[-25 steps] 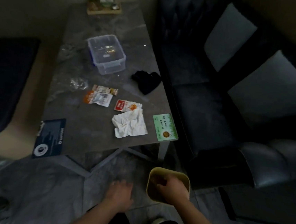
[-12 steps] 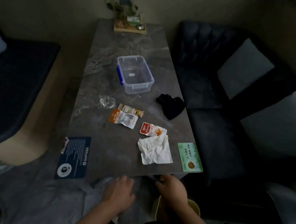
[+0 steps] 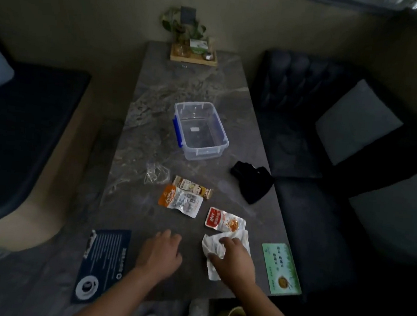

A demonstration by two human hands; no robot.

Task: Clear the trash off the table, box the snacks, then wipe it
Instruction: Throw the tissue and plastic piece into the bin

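Nearest you, your right hand (image 3: 235,262) lies on the crumpled white tissue (image 3: 221,248) at the table's (image 3: 155,117) near edge — fingers curled onto the paper, gathering it, though not lifting it clear. Your left hand (image 3: 159,252) rests flat and open beside it, holding nothing. A dark blue card (image 3: 102,262) lies to the left, a green card (image 3: 281,268) to the right. Just beyond the tissue sits a red snack packet (image 3: 224,219), then an orange packet (image 3: 180,201) and a snack bar (image 3: 192,186), with a clear wrapper (image 3: 156,173) beside them. A black cloth (image 3: 252,183) lies right — farther on stands the empty clear box (image 3: 199,131).
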